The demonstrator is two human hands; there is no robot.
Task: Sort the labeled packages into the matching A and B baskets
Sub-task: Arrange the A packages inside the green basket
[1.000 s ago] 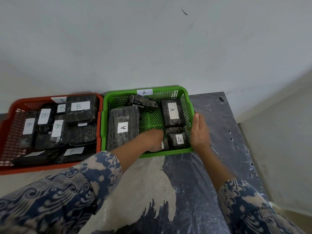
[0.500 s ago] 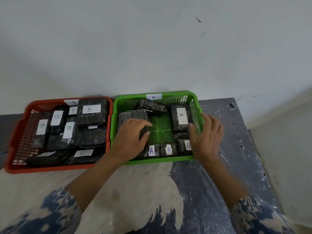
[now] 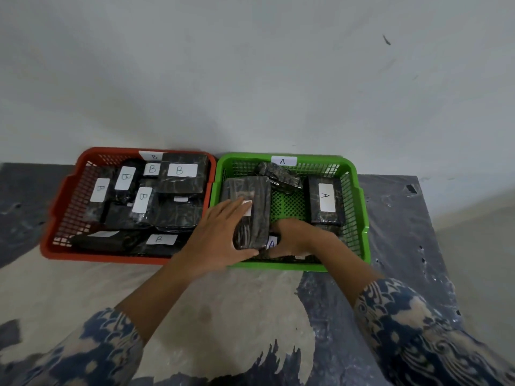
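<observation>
The green basket [image 3: 359, 210], tagged A, stands on the right and the red basket [image 3: 54, 210], tagged B, on the left. The red one holds several dark wrapped packages with B labels [image 3: 182, 170]. In the green one, my left hand [image 3: 220, 235] lies on a large dark package [image 3: 255, 190], fingers across its label and thumb hooked round its near end. My right hand [image 3: 298, 238] reaches into the near row of small A packages [image 3: 271, 243], fingers curled down over one; the grip itself is hidden. Another A package [image 3: 324, 199] lies at the right wall.
Both baskets sit side by side against a pale wall on a table covered with a dark and beige plastic sheet [image 3: 228, 310]. A crumpled dark package [image 3: 278, 175] lies at the back of the green basket. The table's right edge drops to the floor [image 3: 473, 260].
My right hand has left the green basket's right rim and gone down into its near row. My left hand has shifted from the near row onto the large package.
</observation>
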